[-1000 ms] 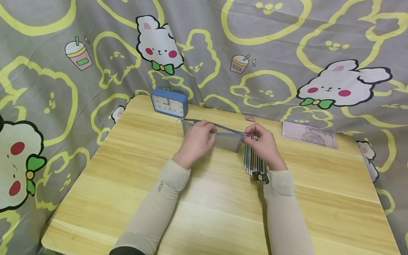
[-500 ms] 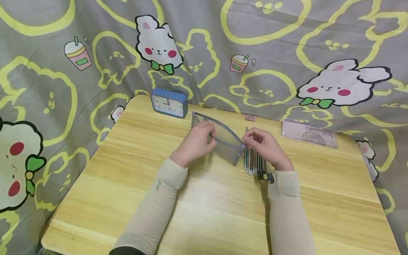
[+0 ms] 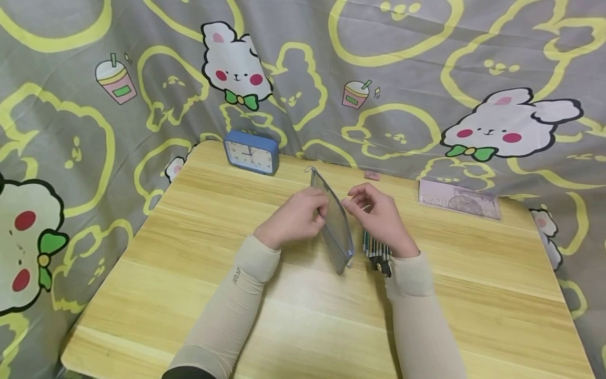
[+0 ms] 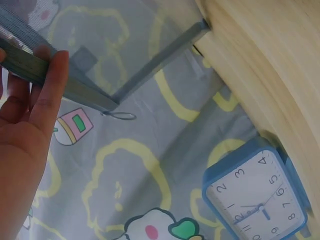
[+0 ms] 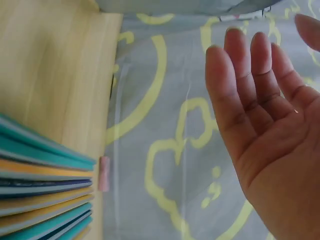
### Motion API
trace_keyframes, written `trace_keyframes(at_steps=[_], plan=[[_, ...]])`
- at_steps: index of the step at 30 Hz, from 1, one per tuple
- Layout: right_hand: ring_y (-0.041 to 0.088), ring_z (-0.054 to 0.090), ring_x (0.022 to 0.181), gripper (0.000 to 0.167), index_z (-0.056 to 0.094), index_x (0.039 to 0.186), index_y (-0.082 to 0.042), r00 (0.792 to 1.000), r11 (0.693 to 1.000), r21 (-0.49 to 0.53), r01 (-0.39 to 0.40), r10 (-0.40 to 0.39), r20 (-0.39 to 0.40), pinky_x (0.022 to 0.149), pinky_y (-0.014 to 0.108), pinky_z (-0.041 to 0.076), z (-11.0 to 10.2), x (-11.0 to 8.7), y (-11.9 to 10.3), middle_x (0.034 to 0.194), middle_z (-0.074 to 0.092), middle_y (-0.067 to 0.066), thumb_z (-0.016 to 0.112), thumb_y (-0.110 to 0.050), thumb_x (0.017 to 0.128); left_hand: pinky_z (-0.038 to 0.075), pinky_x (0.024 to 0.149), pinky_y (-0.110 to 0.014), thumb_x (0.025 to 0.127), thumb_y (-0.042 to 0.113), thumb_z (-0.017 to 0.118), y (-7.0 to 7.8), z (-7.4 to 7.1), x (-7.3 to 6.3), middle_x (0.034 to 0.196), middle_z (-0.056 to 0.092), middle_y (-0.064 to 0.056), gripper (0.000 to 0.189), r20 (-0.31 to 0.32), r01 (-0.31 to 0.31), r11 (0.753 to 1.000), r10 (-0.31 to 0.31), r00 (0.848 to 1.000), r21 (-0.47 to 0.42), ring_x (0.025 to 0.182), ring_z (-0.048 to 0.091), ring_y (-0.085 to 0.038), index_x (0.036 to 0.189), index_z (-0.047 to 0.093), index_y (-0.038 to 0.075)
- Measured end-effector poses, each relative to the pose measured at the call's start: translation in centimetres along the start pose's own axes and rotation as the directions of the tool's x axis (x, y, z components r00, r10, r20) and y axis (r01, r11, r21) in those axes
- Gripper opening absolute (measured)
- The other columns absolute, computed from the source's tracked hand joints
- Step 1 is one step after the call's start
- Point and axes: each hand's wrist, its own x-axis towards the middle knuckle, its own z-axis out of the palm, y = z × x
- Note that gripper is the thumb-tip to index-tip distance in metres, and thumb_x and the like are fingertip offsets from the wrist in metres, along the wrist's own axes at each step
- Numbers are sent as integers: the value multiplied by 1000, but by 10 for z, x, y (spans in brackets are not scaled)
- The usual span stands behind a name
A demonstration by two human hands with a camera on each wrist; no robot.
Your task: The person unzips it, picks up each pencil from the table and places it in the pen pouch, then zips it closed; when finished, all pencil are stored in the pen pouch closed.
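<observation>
A grey see-through mesh zipper pouch [image 3: 340, 234] stands on edge, slanting toward me, in the head view. My left hand [image 3: 300, 217] pinches its upper zipper edge. In the left wrist view the thumb and fingers of that hand [image 4: 30, 110] hold the pouch [image 4: 160, 62], and a small ring hangs at its corner. Just right of the pouch is my right hand [image 3: 376, 213], apart from it. The right wrist view shows this hand [image 5: 270, 120] with loosely bent fingers and nothing in them. Below it lies a row of several pencils [image 3: 373, 247], partly hidden, with a small black object [image 3: 380, 266] at their near end.
A blue alarm clock [image 3: 252, 152] stands at the table's back left. A small pink block [image 3: 372, 175] lies by the back edge. Farther right is a flat pink printed packet [image 3: 459, 200]. A patterned grey curtain [image 3: 303, 68] hangs behind the wooden table [image 3: 161, 258].
The pouch has swung round, its right end coming toward me and its far end moving right. My right hand has let go of its right end and shifted slightly left.
</observation>
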Motion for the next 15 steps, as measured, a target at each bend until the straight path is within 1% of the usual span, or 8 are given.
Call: trace_keyframes(at_steps=[3, 6, 8, 11, 13, 15], plan=[[18, 69, 76, 26, 67, 120, -7, 998, 996, -75, 55, -54, 19, 70, 25, 57, 5, 0, -5, 89, 74, 7, 75, -18, 98, 51, 78, -32, 74, -7, 63, 0, 0, 0, 86, 60, 0, 20, 7, -21, 1000, 21, 1000, 3, 86, 56, -18, 80, 59, 12], [17, 69, 72, 21, 68, 117, -5, 996, 990, -110, 92, -89, 26, 69, 26, 59, 7, 0, -4, 85, 73, 6, 73, -10, 97, 51, 77, -31, 73, -9, 60, -2, 0, 0, 84, 58, 0, 22, 10, -27, 1000, 28, 1000, -7, 85, 55, -18, 78, 57, 13], [17, 68, 71, 16, 70, 112, -6, 995, 987, -130, 97, -96, 14, 69, 28, 58, 6, 0, 0, 82, 72, 5, 70, -6, 96, 51, 76, -31, 72, -10, 58, -5, -3, -1, 80, 57, 0, 24, 4, -20, 1000, 20, 1000, -22, 83, 55, -18, 76, 55, 13], [18, 67, 71, 13, 73, 104, -9, 997, 985, -155, 72, -76, -14, 69, 28, 56, 0, 0, 9, 80, 72, 3, 66, -5, 94, 50, 71, -31, 70, -11, 53, -14, -11, -5, 75, 54, 1, 27, -9, 28, 999, -29, 1000, -24, 80, 54, -18, 73, 51, 15], [19, 66, 73, 14, 74, 102, -9, 999, 985, -168, 33, -38, -28, 69, 28, 54, -4, 0, 16, 80, 71, 3, 64, -5, 93, 48, 67, -31, 67, -10, 50, -25, -17, -10, 72, 51, 2, 28, -33, 75, 997, -75, 997, -6, 77, 53, -18, 70, 47, 17], [20, 65, 75, 15, 75, 101, -10, 999, 982, -187, -11, 5, -36, 70, 29, 52, -8, 1, 22, 82, 71, 4, 63, -5, 93, 44, 62, -31, 64, -10, 47, -34, -25, -15, 69, 47, 2, 28, -66, 124, 992, -123, 990, 10, 73, 51, -18, 68, 44, 18]])
